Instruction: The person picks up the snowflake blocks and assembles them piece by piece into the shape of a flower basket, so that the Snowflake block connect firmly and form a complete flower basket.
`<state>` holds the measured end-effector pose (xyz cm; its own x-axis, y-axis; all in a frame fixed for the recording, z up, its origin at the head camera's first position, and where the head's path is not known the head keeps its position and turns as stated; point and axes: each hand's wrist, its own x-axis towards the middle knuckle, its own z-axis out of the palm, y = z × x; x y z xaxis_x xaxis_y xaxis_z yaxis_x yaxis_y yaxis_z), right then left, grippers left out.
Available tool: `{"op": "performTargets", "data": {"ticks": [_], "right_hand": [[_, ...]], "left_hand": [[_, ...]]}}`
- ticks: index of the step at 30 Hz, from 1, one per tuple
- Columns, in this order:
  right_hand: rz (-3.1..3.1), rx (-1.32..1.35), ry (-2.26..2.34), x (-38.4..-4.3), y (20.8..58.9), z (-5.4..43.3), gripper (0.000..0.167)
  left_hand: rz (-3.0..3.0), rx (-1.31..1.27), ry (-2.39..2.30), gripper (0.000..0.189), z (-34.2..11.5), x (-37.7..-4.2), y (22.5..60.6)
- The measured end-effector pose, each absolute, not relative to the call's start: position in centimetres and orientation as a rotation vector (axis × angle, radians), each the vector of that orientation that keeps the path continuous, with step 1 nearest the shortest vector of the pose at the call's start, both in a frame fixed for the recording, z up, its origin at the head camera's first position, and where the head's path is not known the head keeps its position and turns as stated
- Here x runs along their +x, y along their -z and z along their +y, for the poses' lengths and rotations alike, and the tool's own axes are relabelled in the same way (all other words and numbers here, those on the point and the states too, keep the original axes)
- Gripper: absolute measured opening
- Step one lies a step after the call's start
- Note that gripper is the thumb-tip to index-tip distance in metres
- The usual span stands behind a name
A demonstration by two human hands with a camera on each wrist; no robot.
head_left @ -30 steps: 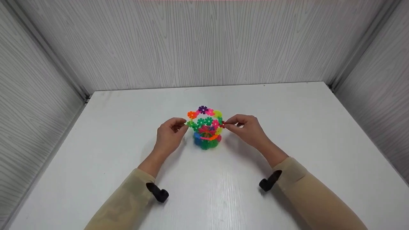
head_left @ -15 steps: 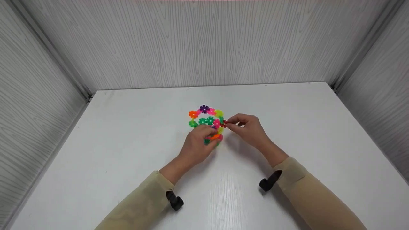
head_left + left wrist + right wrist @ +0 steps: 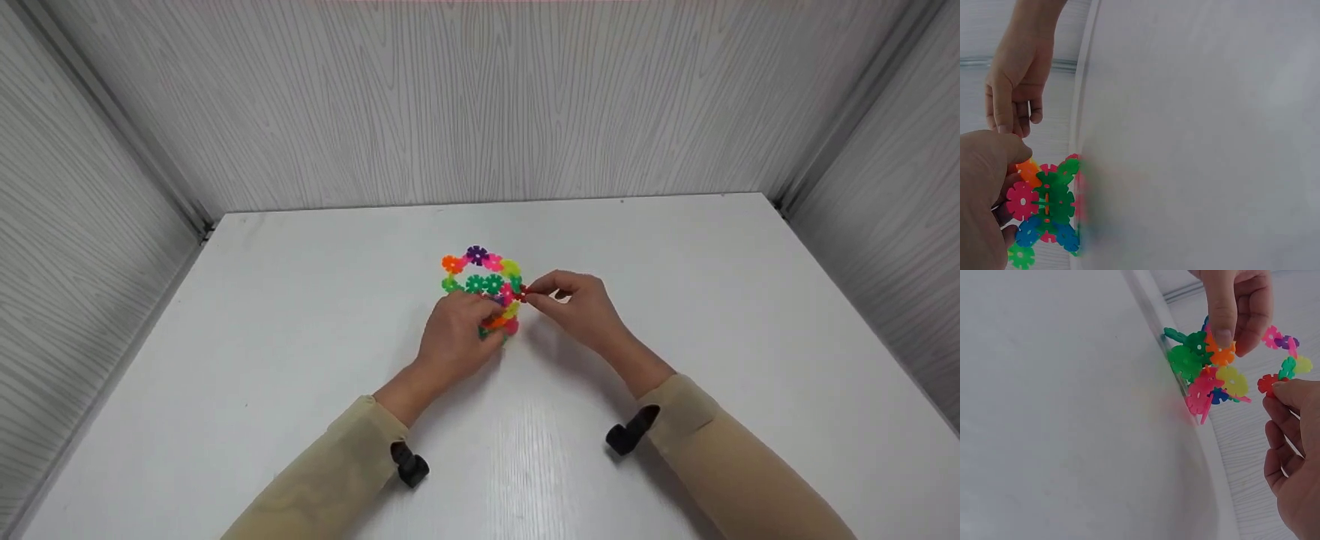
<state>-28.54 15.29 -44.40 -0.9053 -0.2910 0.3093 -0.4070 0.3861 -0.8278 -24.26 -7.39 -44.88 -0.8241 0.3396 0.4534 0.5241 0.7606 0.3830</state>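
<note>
A basket-like body of interlocking plastic snowflake discs [image 3: 1202,391], in green, pink, blue, yellow and orange, stands at the middle of the table. My left hand [image 3: 454,334] grips it from the near left, thumb pressed on an orange disc [image 3: 1220,354] in the right wrist view; that hand hides much of its front. From the body rises an arched chain of discs [image 3: 477,256], with purple, pink, orange and yellow ones. At its right end, my right hand [image 3: 581,307] pinches a red disc [image 3: 1266,384] between thumb and forefinger, beside the body's rim.
The white table [image 3: 225,322] has walls of pale wood-grain panels [image 3: 480,105] at its back and sides. Black wrist cameras [image 3: 411,471] stick out from both beige sleeves [image 3: 322,465] near the front.
My left hand has left the green disc at the arch's left end, moved right and taken hold of the body's front. My right hand stays nearly in place, pinching the red disc.
</note>
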Motion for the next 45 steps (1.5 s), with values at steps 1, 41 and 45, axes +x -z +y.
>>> {"op": "performTargets", "data": {"ticks": [1,41,45], "right_hand": [[-2.515,0.644,-1.551,-28.5,44.4,15.2,0.01],[-2.513,0.55,-1.582,-27.9,45.8,14.2,0.005],[-2.55,0.527,-1.573,-27.9,45.7,14.2,0.005]], "left_hand": [[-2.6,-0.652,0.692,0.035,-7.3,-24.3,44.9],[-2.46,-0.634,0.758,0.014,-5.8,-25.3,46.4],[-2.431,-0.679,0.819,0.011,-5.9,-25.5,46.5]]}}
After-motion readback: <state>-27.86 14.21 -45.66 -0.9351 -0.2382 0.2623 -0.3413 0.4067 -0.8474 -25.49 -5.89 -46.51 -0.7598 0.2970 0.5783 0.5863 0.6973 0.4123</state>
